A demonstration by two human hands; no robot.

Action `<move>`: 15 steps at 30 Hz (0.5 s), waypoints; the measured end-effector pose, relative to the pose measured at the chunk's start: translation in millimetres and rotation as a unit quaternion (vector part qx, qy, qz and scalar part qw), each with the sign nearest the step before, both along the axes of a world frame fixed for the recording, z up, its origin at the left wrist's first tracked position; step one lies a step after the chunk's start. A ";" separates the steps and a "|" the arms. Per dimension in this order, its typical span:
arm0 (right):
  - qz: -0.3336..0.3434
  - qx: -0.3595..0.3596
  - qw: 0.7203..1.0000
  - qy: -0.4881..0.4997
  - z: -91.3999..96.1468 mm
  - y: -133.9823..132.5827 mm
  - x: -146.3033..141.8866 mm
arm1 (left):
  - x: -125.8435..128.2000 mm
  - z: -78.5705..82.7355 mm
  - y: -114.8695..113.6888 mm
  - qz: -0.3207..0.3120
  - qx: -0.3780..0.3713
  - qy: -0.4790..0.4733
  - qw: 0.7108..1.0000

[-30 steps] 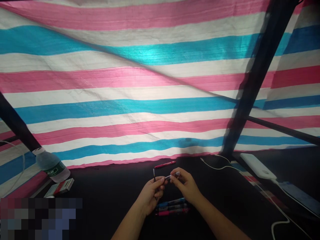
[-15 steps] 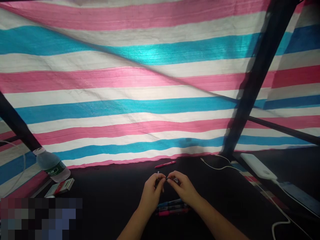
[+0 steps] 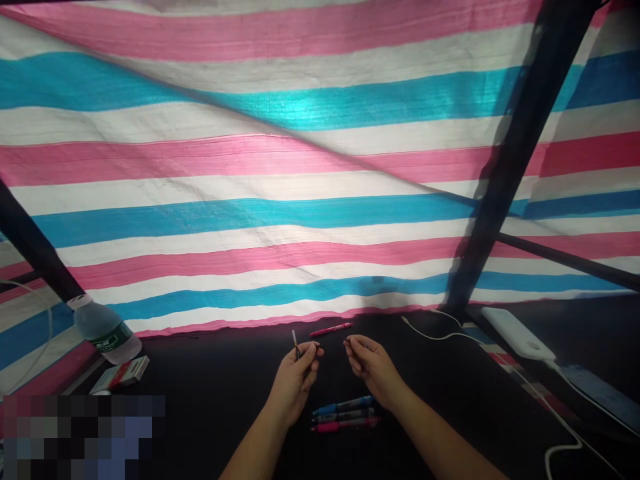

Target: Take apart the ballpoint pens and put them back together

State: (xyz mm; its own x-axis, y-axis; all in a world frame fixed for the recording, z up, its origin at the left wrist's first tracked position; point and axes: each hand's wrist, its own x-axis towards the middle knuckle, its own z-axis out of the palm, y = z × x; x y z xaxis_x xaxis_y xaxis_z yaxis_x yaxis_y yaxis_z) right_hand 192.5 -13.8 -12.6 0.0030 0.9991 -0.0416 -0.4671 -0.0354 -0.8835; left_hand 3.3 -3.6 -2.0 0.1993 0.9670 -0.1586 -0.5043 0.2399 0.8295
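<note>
My left hand [image 3: 296, 377] is closed around a slim pen part [image 3: 295, 341], which sticks up past the index finger with a pale end and a darker stretch below. A tiny dark bit shows at its fingertips. My right hand [image 3: 373, 367] is apart from it, thumb and index finger pinched on something small and dark that I cannot make out. Between and below the hands lie a blue pen [image 3: 343, 405], a dark pen [image 3: 345, 416] and a pink pen [image 3: 340, 425], side by side. A red-pink pen [image 3: 331, 330] lies beyond the fingertips.
On the left are a water bottle [image 3: 107, 333] and a small box [image 3: 121, 375]. A white power bank [image 3: 517, 333] with a white cable [image 3: 530, 393] lies right. Striped sheeting [image 3: 250, 220] and a dark post [image 3: 515, 160] stand behind the black tabletop [image 3: 200, 413].
My hands, which met at the fingertips, have drawn apart, the left one moving left with the slim pen part now more upright. The pens below show more fully.
</note>
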 end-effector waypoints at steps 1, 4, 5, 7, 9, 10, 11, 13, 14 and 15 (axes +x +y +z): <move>0.005 -0.008 1.000 0.020 0.6 0.1 0.6 | -0.6 0.3 0.2 -0.008 -0.015 -0.025 1.000; 0.019 -0.018 0.998 0.059 2.3 -0.3 1.8 | -1.4 1.1 0.0 -0.021 -0.047 -0.073 0.996; 0.023 -0.018 0.997 0.066 2.9 -0.5 1.9 | -1.5 1.5 -0.2 -0.022 -0.052 -0.083 0.995; 0.023 -0.016 0.997 0.071 3.7 -0.8 1.8 | -1.7 2.4 -0.6 -0.026 -0.053 -0.095 0.994; 0.019 -0.012 0.998 0.066 4.1 -0.8 1.6 | -2.0 3.4 -0.9 -0.030 -0.052 -0.098 0.993; 0.015 -0.010 0.998 0.063 4.2 -0.8 1.7 | -2.1 3.8 -1.0 -0.032 -0.052 -0.097 0.993; 0.011 -0.008 0.998 0.061 4.1 -0.7 1.8 | -2.2 4.0 -1.1 -0.033 -0.053 -0.096 0.993; 0.003 -0.004 0.998 0.061 4.0 -0.2 2.5 | -2.4 4.3 -1.0 -0.033 -0.054 -0.097 0.993; -0.001 -0.003 0.998 0.061 3.8 0.2 2.9 | -2.4 4.2 -1.0 -0.033 -0.054 -0.097 0.993; -0.004 -0.002 0.998 0.062 3.6 0.6 3.5 | -2.5 4.1 -0.9 -0.033 -0.052 -0.097 0.993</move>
